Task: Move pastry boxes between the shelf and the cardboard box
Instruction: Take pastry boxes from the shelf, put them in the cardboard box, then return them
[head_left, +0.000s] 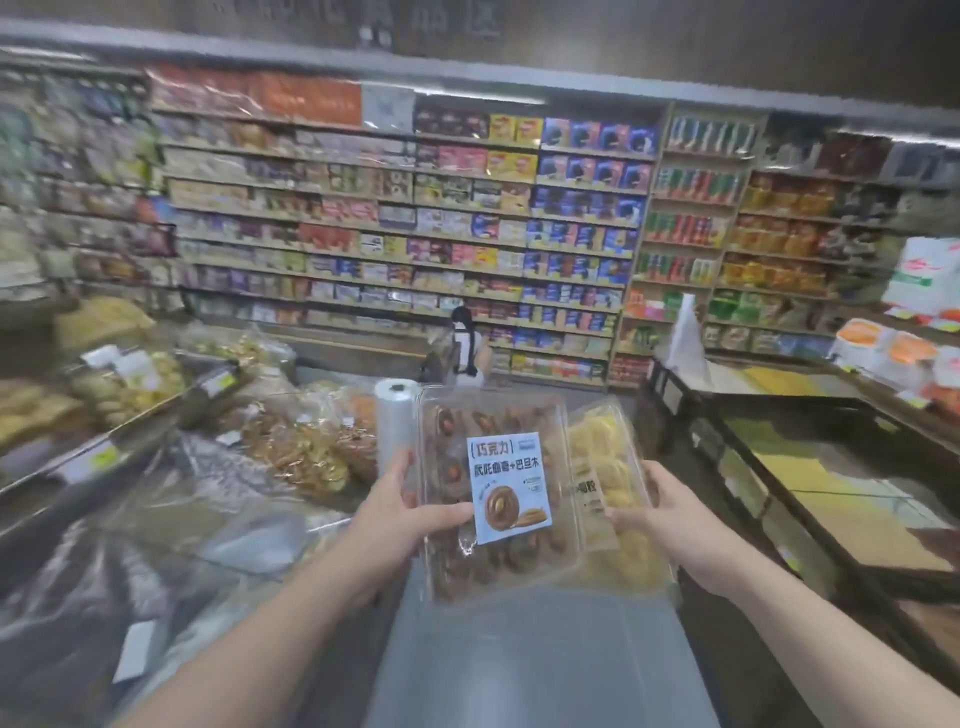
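Holding: two clear pastry boxes are carried at once, at 6 o'clock of the view, over a grey surface.
Chocolate box (498, 499): on top, blue label up, gripped at its 9 o'clock edge by the left hand (410, 512), thumb on the lid, fingers curled beneath.
Yellow box (613, 483): partly under the first, at 3 o'clock of it, held by the right hand (680, 525), fingers curled round the edge.
Risk: the smooth lids could slide apart, judged from the overlap.
Surroundings: bagged pastries (306, 447) at 10 o'clock; store shelves (467, 218) at 12 o'clock; no cardboard box can be seen.
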